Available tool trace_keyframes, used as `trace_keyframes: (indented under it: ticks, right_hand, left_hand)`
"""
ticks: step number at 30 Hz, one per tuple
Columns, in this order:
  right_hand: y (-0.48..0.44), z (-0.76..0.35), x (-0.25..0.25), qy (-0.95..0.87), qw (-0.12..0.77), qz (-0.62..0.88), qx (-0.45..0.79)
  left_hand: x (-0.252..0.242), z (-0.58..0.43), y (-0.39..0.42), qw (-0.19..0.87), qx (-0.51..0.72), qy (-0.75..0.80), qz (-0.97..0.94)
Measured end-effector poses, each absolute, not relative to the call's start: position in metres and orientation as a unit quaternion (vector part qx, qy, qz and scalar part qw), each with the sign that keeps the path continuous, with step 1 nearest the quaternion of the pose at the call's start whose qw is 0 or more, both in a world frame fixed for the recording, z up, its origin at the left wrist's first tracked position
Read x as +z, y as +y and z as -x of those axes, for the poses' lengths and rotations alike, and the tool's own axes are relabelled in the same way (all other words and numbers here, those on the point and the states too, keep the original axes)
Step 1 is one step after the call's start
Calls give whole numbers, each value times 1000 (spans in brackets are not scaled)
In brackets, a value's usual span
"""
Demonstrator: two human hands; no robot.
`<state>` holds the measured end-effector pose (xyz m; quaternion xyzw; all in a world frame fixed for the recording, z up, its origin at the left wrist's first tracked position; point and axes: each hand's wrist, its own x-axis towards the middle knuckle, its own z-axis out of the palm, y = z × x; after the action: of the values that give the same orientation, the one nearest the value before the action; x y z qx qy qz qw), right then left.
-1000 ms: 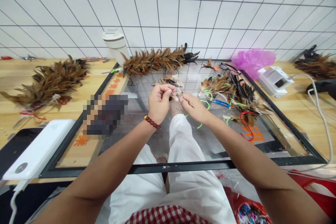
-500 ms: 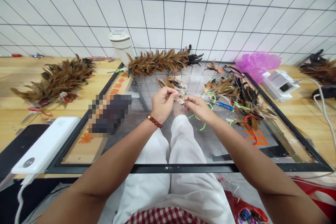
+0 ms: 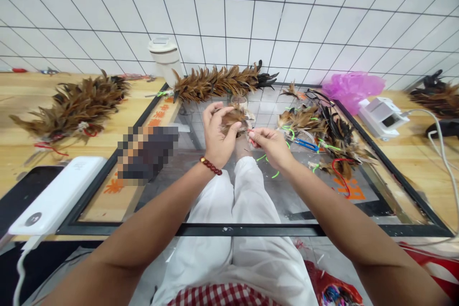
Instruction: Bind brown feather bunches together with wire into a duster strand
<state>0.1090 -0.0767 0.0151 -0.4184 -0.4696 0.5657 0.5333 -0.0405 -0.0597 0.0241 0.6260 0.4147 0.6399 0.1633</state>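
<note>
My left hand (image 3: 219,136), with a dark red bead bracelet on its wrist, curls its fingers and thumb around a small bundle of brown feathers (image 3: 232,120). The pale fluffy ends of that bundle point toward my right hand (image 3: 270,144). Thumb and finger of the right hand are pinched together close to those ends; a tiny bit of red shows at the tips, too small to name. Just right of this hand lie blue thread snips (image 3: 306,144) and bright green cord pieces (image 3: 275,174). Another pile of brown and black feathers (image 3: 304,119) lies beyond them.
A black-framed glass panel (image 3: 229,230) lies under my hands. Long feather strips rest behind (image 3: 218,83) and left (image 3: 79,105). Around it stand a white cup (image 3: 165,60), a white power bank (image 3: 59,196), a pink plastic bag (image 3: 353,88) and a white device (image 3: 383,117).
My left hand has gone from a fingertip pinch to fingers spread around the feather bundle, rising slightly. My right hand stays close by, still pinching.
</note>
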Motion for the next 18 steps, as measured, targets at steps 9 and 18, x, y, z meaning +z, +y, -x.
trace_keyframes:
  ticks: [9, 18]
  right_hand:
    - [-78, -109, 13, -534, 565, 435, 454]
    - [-86, -106, 14, -672, 521, 414, 323]
  left_hand:
    - [23, 31, -63, 613, 531, 369, -454]
    - [23, 34, -58, 610, 581, 368, -393]
